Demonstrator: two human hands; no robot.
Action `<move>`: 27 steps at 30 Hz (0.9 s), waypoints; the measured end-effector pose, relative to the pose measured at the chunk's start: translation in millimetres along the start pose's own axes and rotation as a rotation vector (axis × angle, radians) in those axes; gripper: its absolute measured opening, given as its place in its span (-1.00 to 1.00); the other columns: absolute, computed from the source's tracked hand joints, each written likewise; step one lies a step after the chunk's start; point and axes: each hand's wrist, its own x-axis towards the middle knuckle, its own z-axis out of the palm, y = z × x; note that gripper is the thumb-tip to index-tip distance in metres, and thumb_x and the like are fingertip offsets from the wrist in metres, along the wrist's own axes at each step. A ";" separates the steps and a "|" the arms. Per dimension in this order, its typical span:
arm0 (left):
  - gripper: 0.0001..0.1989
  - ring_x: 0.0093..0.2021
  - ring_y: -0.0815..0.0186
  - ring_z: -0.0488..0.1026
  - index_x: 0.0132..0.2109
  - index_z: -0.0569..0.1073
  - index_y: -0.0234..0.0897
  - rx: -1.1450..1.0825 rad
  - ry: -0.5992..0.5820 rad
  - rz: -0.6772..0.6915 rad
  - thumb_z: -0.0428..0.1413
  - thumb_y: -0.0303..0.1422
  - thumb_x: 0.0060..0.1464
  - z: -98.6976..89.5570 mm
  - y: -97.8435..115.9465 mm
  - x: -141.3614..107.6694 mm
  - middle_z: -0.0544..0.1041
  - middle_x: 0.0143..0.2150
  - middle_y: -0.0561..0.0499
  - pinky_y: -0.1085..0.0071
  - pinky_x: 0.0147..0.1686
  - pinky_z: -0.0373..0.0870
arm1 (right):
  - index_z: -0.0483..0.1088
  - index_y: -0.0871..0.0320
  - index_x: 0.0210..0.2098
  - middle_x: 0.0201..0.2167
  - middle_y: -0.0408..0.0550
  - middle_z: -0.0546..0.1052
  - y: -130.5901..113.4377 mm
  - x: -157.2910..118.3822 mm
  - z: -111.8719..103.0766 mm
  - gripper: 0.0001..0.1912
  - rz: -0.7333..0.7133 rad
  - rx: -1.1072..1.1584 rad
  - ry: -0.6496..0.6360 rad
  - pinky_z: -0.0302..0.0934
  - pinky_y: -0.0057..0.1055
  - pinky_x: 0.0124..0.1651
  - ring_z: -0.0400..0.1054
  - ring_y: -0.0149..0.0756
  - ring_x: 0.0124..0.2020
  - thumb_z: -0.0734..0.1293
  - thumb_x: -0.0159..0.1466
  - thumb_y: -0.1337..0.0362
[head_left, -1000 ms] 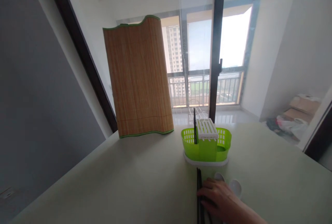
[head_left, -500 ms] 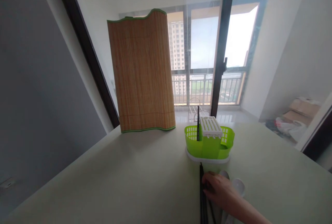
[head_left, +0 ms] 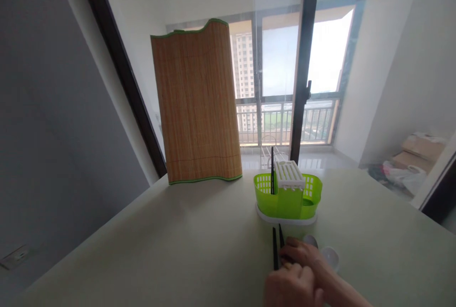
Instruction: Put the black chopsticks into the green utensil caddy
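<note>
Handling slim, straight black chopsticks (head_left: 275, 250), far ends apart, near ends hidden, on pale, smooth tabletop (head_left: 199, 250) just in front of lime-green plastic caddy (head_left: 290, 203) with white slotted top (head_left: 290, 174). Reaching from lower right with bare right hand (head_left: 301, 252), fingers bent, narrowly spaced; curling fingers of bare left hand (head_left: 290, 287) nearer camera. Cannot tell exact grip.

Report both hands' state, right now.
Left hand: curled; grip hidden, can't tell if holding anything.
Right hand: closed on a black chopstick.
</note>
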 end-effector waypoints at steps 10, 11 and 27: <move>-0.70 -0.10 0.01 0.53 -0.10 0.53 -0.34 0.307 -0.082 -0.250 0.05 -0.43 0.01 -38.1 -57.6 8.7 0.57 -0.11 -0.21 0.18 -0.12 0.46 | 0.46 0.11 -0.36 -0.29 -0.04 0.48 -3.4 -7.7 4.0 -0.83 -0.114 -0.015 0.127 0.16 -0.39 -0.18 0.38 -0.20 -0.20 0.23 0.25 0.38; -0.71 -0.11 0.01 0.54 -0.11 0.53 -0.34 0.303 -0.078 -0.243 0.04 -0.40 0.04 -40.0 -59.0 9.4 0.57 -0.12 -0.21 0.18 -0.12 0.45 | 0.46 0.11 -0.34 -0.28 -0.04 0.48 -3.4 -7.6 4.0 -0.83 -0.119 -0.010 0.128 0.17 -0.39 -0.18 0.38 -0.20 -0.20 0.23 0.25 0.39; -0.72 -0.15 0.09 0.53 -0.21 0.55 -0.24 0.226 -0.064 -0.166 -0.04 -0.47 0.04 -44.3 -87.1 17.1 0.60 -0.19 -0.12 0.28 -0.18 0.38 | 0.46 -0.03 -0.08 -0.21 -0.06 0.46 -6.7 -7.6 0.4 -0.71 -0.146 -0.058 0.097 0.10 -0.33 -0.20 0.33 -0.13 -0.16 0.27 0.24 0.34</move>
